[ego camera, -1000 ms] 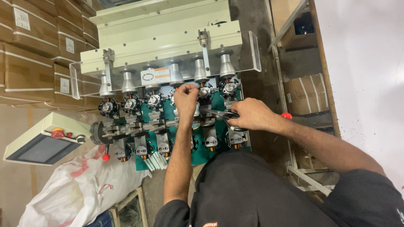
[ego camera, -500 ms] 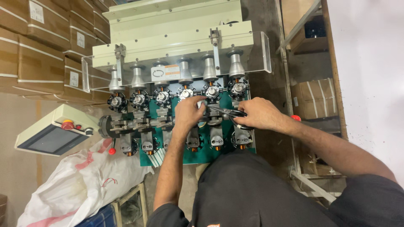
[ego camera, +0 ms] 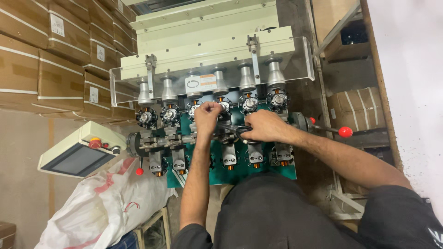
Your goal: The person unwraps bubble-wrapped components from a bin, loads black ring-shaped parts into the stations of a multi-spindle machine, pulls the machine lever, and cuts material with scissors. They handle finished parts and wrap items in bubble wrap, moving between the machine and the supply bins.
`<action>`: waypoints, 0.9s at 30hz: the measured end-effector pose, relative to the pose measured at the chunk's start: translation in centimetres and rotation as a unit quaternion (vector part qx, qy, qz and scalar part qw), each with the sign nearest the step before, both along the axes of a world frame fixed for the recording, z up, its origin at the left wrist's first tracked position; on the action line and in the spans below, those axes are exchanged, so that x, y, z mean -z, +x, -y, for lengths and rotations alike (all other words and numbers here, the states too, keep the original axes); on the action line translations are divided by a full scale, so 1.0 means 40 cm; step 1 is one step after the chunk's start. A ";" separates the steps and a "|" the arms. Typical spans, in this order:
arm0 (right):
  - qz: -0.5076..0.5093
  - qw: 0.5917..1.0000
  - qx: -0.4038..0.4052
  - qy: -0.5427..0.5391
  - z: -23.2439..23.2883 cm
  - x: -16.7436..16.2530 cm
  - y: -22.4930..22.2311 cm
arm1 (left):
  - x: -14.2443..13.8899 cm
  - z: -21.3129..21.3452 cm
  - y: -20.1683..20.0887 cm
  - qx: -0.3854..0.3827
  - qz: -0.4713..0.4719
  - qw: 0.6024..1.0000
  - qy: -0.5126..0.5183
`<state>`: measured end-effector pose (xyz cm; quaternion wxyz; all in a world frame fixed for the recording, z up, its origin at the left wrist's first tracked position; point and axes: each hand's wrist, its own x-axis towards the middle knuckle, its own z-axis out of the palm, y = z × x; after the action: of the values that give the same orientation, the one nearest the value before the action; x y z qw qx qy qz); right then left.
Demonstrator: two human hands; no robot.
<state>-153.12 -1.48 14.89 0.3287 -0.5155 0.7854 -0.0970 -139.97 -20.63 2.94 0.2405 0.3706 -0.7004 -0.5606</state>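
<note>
Stacked cardboard boxes [ego camera: 55, 60] flank cream metal winding machine [ego camera: 207, 41]; left hand [ego camera: 206, 117] pinched closed on something unseen, right hand [ego camera: 260, 127] gripping black-handled scissors [ego camera: 233, 132] lying crosswise, blades leftward.

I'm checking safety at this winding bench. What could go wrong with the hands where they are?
The left hand pinches something small among the black star-shaped winding heads; fingers might get caught if those turn. The right hand holds black-handled scissors pointing toward the left wrist, which they could nick.
</note>
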 end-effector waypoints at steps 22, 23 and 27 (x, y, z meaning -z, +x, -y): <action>-0.023 0.999 0.040 0.012 0.010 -0.015 0.035 | -0.134 0.058 0.151 0.079 0.221 0.934 -0.271; -0.029 0.999 0.029 0.010 0.038 -0.014 0.048 | -0.137 0.074 0.161 0.052 0.247 0.932 -0.262; -0.038 0.999 -0.023 0.009 0.156 -0.007 0.105 | -0.105 0.117 0.174 0.005 0.231 0.961 -0.155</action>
<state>-148.91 -7.71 15.15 0.3057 -0.5338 0.7859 -0.0627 -133.01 -25.30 7.12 0.1236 0.4446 -0.8170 -0.3457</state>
